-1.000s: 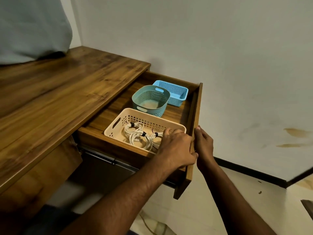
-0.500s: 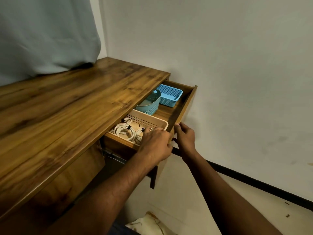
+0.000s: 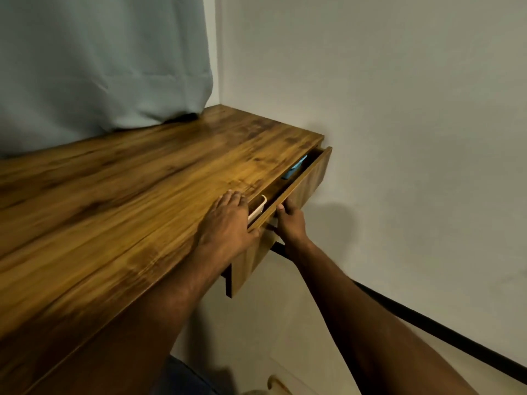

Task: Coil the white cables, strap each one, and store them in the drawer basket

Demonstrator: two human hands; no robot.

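Observation:
The wooden drawer [image 3: 309,181] is pushed almost fully into the desk, leaving only a narrow gap. In that gap shows a strip of the beige basket's rim [image 3: 259,208]; the coiled white cables inside it are hidden. My left hand [image 3: 226,223] lies flat on the desk top at its edge, fingers straight, thumb toward the drawer front's top edge. My right hand [image 3: 291,223] presses against the outer face of the drawer front, thumb near its top edge.
A sliver of a blue basket [image 3: 296,166] shows at the far end of the gap. The wooden desk top [image 3: 128,201] runs left to a pale curtain [image 3: 99,67]. A white wall stands right, with a black skirting line [image 3: 427,323] at the floor.
The drawer has slid from wide open to nearly closed under both hands. The baskets and cables have gone out of sight. My left hand moved from the drawer front onto the desk top.

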